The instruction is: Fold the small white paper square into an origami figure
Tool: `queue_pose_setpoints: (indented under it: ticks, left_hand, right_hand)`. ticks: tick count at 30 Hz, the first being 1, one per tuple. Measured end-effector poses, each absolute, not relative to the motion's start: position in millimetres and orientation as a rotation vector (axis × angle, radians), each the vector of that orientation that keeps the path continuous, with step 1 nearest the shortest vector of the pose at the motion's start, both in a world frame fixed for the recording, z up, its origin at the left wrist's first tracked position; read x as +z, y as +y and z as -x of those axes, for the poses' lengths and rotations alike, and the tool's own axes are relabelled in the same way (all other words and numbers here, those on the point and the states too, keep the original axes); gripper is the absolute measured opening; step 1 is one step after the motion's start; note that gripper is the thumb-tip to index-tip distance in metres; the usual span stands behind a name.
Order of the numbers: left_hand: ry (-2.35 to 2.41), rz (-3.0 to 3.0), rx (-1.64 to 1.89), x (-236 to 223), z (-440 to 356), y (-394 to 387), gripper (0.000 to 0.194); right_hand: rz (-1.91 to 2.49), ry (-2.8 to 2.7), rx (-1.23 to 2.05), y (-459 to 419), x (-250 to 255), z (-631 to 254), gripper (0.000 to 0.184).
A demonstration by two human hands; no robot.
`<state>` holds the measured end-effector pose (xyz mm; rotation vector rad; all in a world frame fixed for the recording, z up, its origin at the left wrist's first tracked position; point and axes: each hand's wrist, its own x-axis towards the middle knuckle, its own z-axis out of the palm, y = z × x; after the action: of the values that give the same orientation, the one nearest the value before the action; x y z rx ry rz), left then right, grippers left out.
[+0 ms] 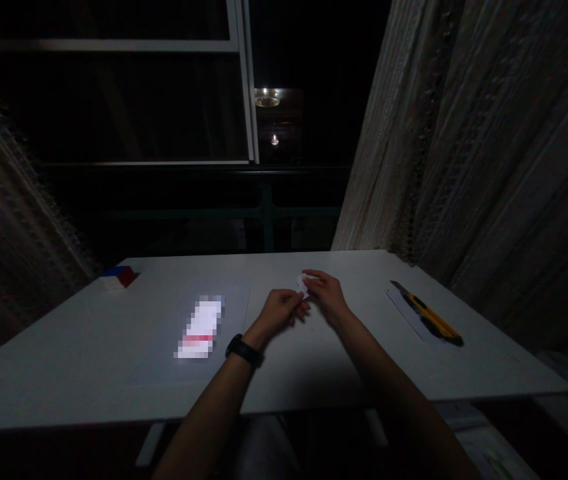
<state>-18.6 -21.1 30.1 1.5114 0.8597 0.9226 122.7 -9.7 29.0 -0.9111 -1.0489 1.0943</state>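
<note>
A small piece of white paper (304,285) is pinched between my two hands above the middle of the white table. My left hand (280,312), with a dark watch (244,350) on its wrist, grips the paper's lower edge. Fingers of my right hand (328,293) close on its upper right side. Folds or marks on the paper are too dim to make out. Left of my hands lies a phone (201,327) with a lit, blurred screen, apparently on a pale sheet (154,360).
At the right, a yellow and black utility knife (431,317) with its blade out lies beside a white strip (407,315). A colored cube (119,277) sits at the table's (64,373) far left. Curtains (379,133) hang on both sides of a dark window.
</note>
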Motion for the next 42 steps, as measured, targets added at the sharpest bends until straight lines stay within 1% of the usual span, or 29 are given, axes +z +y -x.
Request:
queue_pose_setpoints:
  ticks: [12, 18, 23, 28, 30, 39, 42]
  left_hand:
    - [0.698, -1.401, 0.878, 20.1, 19.2, -12.8, 0.046]
    - [0.745, -1.433, 0.866, 23.0, 18.4, -14.4, 0.042]
    - [0.751, -1.416, 0.888, 25.7, 17.4, -16.3, 0.039]
    - [0.757, -1.369, 0.944, 22.9, 16.4, -13.6, 0.039]
    - [0.766, -1.382, 0.959, 20.6, 16.0, -11.9, 0.040]
    - [0.819, -1.483, 0.994, 15.4, 14.0, -10.8, 0.038]
    - [0.819, -1.496, 0.977, 16.7, 15.4, -12.5, 0.037]
  right_hand:
    - [0.931, -1.094, 1.050, -8.3, 29.0, -125.6, 0.048]
    - [0.922, -1.085, 1.055, -6.3, 27.4, -126.3, 0.047]
    - [0.902, -1.107, 1.089, -7.3, 27.8, -126.7, 0.053]
    - [0.909, -1.145, 1.173, -9.6, 27.3, -126.8, 0.066]
    - [0.911, -1.166, 1.176, -9.4, 25.9, -126.6, 0.068]
    - [0.915, -1.177, 1.087, -5.8, 20.5, -125.7, 0.066]
    - [0.917, -1.170, 1.088, -6.2, 20.6, -125.2, 0.067]
